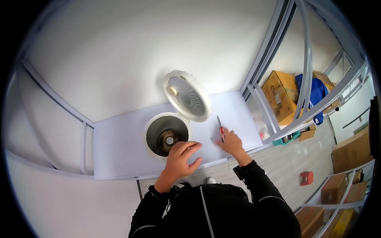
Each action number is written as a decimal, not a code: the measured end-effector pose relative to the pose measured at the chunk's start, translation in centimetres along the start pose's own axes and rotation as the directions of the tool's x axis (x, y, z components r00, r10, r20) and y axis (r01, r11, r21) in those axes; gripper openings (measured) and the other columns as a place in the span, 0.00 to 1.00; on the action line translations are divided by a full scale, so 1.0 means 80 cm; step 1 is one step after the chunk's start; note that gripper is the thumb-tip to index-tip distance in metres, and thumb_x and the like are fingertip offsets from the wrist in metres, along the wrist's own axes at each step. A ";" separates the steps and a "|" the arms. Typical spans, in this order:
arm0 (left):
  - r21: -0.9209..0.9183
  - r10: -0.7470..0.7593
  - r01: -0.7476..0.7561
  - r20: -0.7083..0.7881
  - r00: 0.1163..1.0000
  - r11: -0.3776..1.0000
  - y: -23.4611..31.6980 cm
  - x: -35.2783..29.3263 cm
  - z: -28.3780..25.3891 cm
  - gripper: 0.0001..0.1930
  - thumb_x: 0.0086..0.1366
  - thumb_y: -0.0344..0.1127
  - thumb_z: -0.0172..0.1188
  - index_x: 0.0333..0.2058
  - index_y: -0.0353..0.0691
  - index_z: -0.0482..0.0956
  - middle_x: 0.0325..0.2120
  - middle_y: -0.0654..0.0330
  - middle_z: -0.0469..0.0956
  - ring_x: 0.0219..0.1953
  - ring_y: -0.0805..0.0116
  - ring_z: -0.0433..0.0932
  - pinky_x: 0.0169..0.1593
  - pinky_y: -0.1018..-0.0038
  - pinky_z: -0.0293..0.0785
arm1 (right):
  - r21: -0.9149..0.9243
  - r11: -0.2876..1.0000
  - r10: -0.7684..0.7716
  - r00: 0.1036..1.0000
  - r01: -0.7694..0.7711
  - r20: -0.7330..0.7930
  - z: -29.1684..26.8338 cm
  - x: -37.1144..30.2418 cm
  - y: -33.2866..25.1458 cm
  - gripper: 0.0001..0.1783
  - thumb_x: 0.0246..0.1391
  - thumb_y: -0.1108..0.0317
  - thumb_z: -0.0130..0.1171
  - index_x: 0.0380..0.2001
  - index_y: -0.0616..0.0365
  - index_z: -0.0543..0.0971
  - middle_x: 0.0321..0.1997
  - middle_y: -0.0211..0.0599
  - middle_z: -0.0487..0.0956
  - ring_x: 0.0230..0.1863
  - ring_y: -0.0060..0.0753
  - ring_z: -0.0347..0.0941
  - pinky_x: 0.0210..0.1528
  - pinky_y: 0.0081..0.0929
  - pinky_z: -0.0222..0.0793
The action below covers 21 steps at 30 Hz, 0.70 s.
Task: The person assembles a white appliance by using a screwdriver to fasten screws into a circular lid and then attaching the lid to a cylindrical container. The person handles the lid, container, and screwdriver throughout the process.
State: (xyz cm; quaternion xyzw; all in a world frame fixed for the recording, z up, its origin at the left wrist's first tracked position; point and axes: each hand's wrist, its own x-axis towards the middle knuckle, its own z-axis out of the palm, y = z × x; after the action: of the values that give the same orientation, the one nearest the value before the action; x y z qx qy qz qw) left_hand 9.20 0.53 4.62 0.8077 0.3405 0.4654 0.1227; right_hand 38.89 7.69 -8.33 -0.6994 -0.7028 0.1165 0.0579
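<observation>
A white rice cooker (147, 147) stands on the white tabletop with its lid (186, 97) swung up toward the back right. Its grey interior is bare, with a round metal centre and brownish stains at the bottom. By the cooker's front right rim hovers my left hand (180, 160), its thumb apart from the fingers and nothing in it. To the right, my right hand (232, 142) has its fingers around the red handle of a screwdriver (221, 129). The shaft points away from me, low over the tabletop. Part of the handle is hidden by the fingers.
The white tabletop (115, 146) meets a white wall at the back. Grey metal frame posts (264, 107) rise at the right end. Beyond them are cardboard boxes (279, 95), a blue bag (317, 91) and a teal bin (291, 139). A red stool (306, 178) stands on the floor.
</observation>
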 end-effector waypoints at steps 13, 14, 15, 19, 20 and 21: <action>0.086 -0.207 0.204 0.030 0.978 0.975 0.056 0.008 0.137 0.14 0.60 0.30 0.74 0.46 0.43 0.89 0.44 0.59 0.86 0.44 0.55 0.85 0.50 0.60 0.80 | 0.538 0.786 -0.272 0.952 0.304 -0.140 -0.029 0.002 0.098 0.24 0.62 0.63 0.66 0.59 0.59 0.80 0.48 0.57 0.85 0.48 0.66 0.83 0.51 0.51 0.81; 0.111 -0.213 0.211 0.002 0.977 0.971 0.059 0.009 0.136 0.13 0.60 0.30 0.74 0.45 0.43 0.89 0.43 0.59 0.86 0.44 0.55 0.85 0.50 0.60 0.80 | 0.576 0.760 -0.253 0.954 0.300 -0.163 -0.056 -0.006 0.095 0.21 0.61 0.65 0.67 0.56 0.60 0.82 0.47 0.57 0.85 0.47 0.64 0.84 0.50 0.49 0.81; 0.128 -0.210 0.211 -0.024 0.977 0.969 0.059 0.011 0.135 0.13 0.60 0.30 0.74 0.45 0.43 0.89 0.43 0.59 0.86 0.44 0.55 0.84 0.50 0.59 0.80 | 0.608 0.737 -0.225 0.956 0.294 -0.189 -0.080 -0.013 0.096 0.19 0.61 0.66 0.68 0.53 0.61 0.83 0.46 0.56 0.86 0.46 0.62 0.85 0.50 0.46 0.81; 0.248 -0.221 0.257 -0.163 0.961 0.934 0.054 0.002 0.111 0.13 0.58 0.29 0.74 0.44 0.42 0.89 0.42 0.58 0.86 0.45 0.53 0.84 0.50 0.59 0.80 | 0.650 0.516 -0.410 0.827 0.558 -0.385 -0.132 -0.021 0.092 0.20 0.60 0.68 0.73 0.53 0.64 0.82 0.42 0.41 0.86 0.42 0.33 0.82 0.47 0.30 0.76; 0.284 -0.215 0.270 -0.208 0.954 0.920 0.053 -0.002 0.102 0.14 0.58 0.29 0.74 0.44 0.42 0.89 0.42 0.58 0.86 0.45 0.53 0.84 0.51 0.58 0.80 | 0.687 0.452 -0.452 0.810 0.569 -0.374 -0.144 -0.023 0.087 0.20 0.59 0.69 0.73 0.52 0.64 0.82 0.41 0.42 0.85 0.42 0.36 0.83 0.47 0.31 0.77; 0.319 -0.208 0.283 -0.250 0.946 0.904 0.051 -0.007 0.091 0.14 0.58 0.29 0.73 0.44 0.43 0.89 0.41 0.59 0.86 0.45 0.53 0.83 0.52 0.58 0.80 | 0.723 0.385 -0.492 0.791 0.573 -0.365 -0.158 -0.027 0.079 0.19 0.58 0.70 0.73 0.51 0.64 0.82 0.41 0.44 0.85 0.41 0.39 0.83 0.47 0.32 0.78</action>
State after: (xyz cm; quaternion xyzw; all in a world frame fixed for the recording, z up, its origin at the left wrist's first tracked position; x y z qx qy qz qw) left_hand 16.89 -2.00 2.49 0.7132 0.5285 0.4604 -0.0019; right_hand 48.16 6.52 2.50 -0.3352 -0.7528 0.3648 0.4335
